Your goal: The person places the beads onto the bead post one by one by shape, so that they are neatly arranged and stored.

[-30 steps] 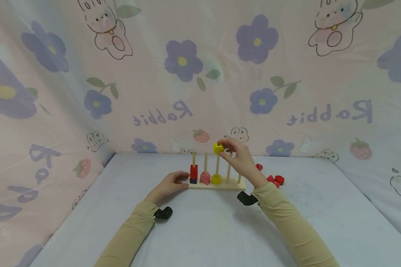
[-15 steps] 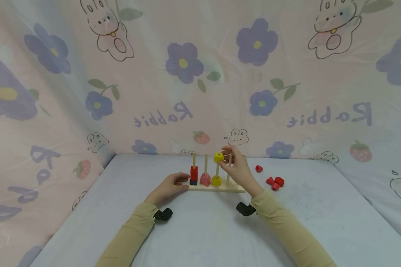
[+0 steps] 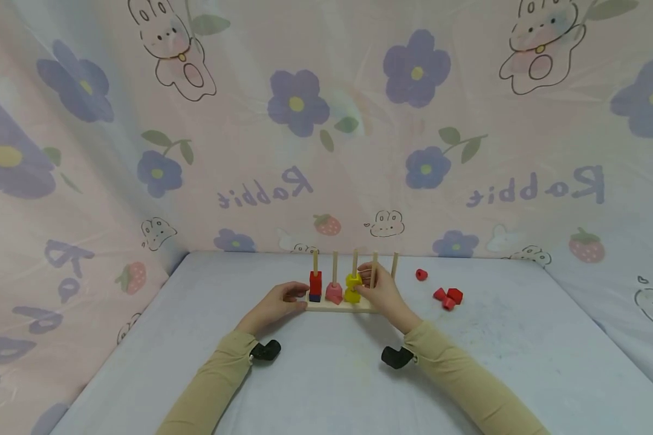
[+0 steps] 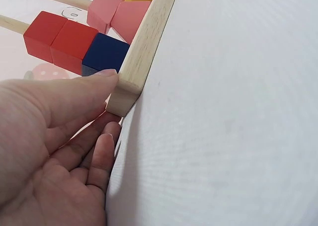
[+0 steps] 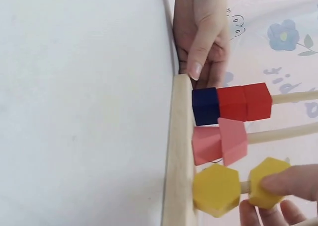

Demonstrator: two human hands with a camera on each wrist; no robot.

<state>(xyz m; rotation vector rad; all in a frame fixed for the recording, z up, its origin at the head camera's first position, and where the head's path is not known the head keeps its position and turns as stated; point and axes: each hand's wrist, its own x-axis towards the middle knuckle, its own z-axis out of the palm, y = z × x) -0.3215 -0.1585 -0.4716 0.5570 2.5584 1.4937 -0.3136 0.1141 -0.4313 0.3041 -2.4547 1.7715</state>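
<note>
A wooden peg board [image 3: 332, 307] with a row of upright pegs stands on the table. My left hand [image 3: 274, 305] grips its left end, thumb [image 4: 94, 84] on the top edge and fingers against the end. The leftmost peg carries a dark blue block [image 5: 205, 107] with two red blocks [image 5: 232, 104] above it. Two pink blocks [image 5: 233, 141] sit turned against each other on the second peg. On the third, my right hand [image 3: 386, 296] pinches a yellow hexagonal block [image 5: 267, 169], a small gap above another yellow block [image 5: 216, 188].
Several loose red blocks [image 3: 454, 295] lie on the table right of the board, with a single red block [image 3: 421, 274] farther back. Two more bare pegs [image 3: 395, 264] rise behind and beside the right hand. A printed curtain [image 3: 359, 151] hangs behind the table.
My right hand has brought the yellow block down along the third peg, from the peg's top to just above the lower yellow block. The left hand has stayed at the board's end.
</note>
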